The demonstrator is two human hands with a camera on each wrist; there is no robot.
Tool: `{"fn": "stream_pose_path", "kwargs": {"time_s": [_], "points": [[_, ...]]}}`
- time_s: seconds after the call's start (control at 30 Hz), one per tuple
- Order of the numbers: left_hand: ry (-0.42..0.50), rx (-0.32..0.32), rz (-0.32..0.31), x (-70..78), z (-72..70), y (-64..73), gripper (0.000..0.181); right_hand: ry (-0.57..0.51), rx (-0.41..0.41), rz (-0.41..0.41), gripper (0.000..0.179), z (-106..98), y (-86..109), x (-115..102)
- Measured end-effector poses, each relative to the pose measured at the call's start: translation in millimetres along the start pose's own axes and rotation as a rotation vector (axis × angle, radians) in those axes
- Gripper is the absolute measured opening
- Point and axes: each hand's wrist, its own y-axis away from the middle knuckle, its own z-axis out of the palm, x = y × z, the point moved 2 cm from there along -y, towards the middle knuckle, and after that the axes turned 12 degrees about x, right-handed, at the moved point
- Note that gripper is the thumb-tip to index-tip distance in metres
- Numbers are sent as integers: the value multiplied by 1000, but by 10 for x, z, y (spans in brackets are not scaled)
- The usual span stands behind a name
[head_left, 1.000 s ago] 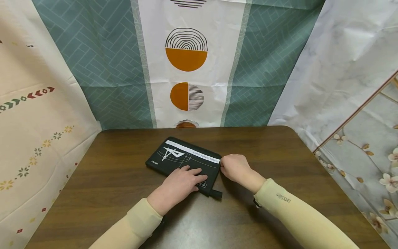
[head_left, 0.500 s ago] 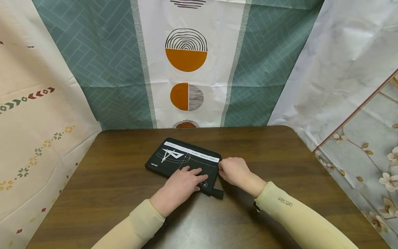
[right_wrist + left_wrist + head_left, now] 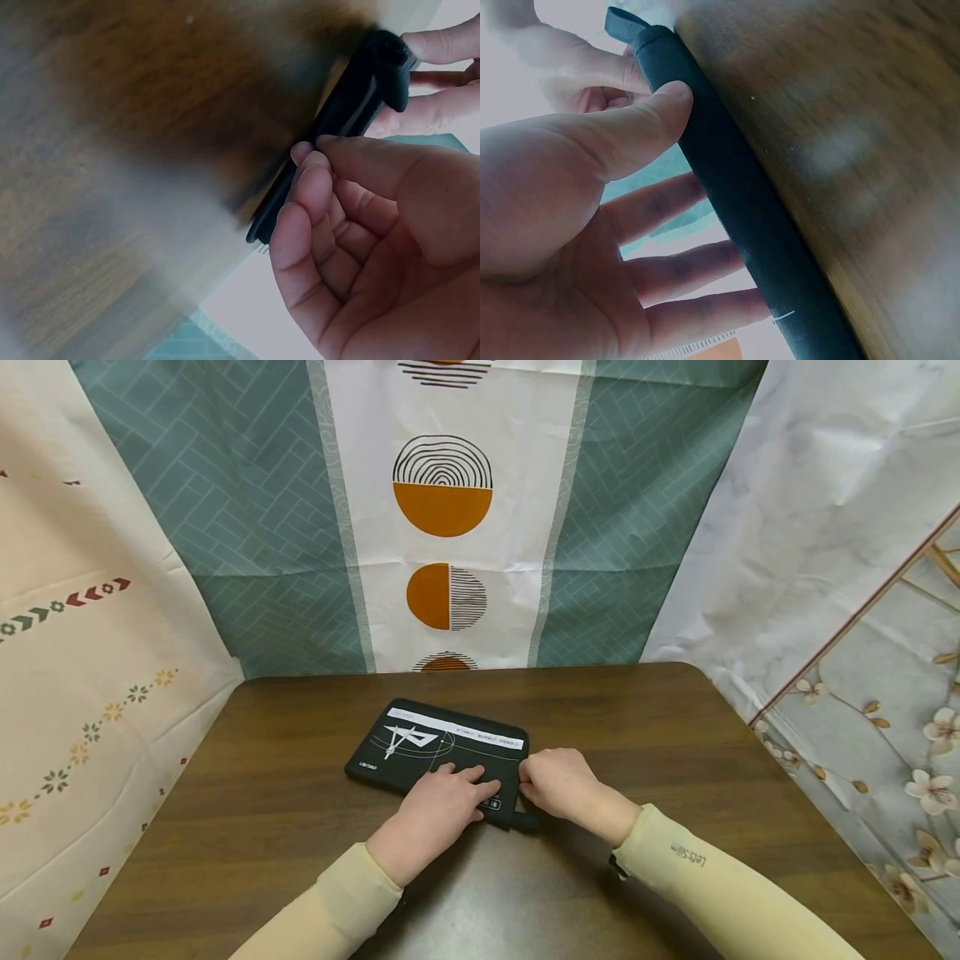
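A flat black zip pouch (image 3: 420,752), printed with a white compass, a set square and a pale label strip, lies on the table, slightly turned. My left hand (image 3: 442,806) rests on its near part with fingers (image 3: 686,270) spread and straight; the thumb lies along its near side. At the pouch's right edge, my right hand (image 3: 558,781) pinches with thumb and forefinger while the other fingers curl in. What sits between those fingertips is hidden. A short black fabric loop (image 3: 394,67) sticks out from the near right corner, close to the right hand.
The brown wooden table (image 3: 262,827) surrounds the pouch on all sides. Patterned cloths hang beyond its edges: a green and white one (image 3: 262,527) at the back, a cream one (image 3: 90,693) at left, a marbled one (image 3: 810,527) at right.
My right hand has slid along the pouch's right edge toward me, closer to the loop. The left hand stays pressed on the pouch. The whole view has shifted slightly.
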Motion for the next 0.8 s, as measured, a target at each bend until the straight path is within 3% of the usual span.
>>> {"fn": "stream_pose_path", "kwargs": {"time_s": [0.4, 0.8], "points": [[4, -14, -15, 5, -8, 1, 46, -26, 49, -125, 22, -45, 83, -43], [-14, 1, -12, 16, -23, 13, 46, -76, 28, -236, 21, -70, 192, -141]]}}
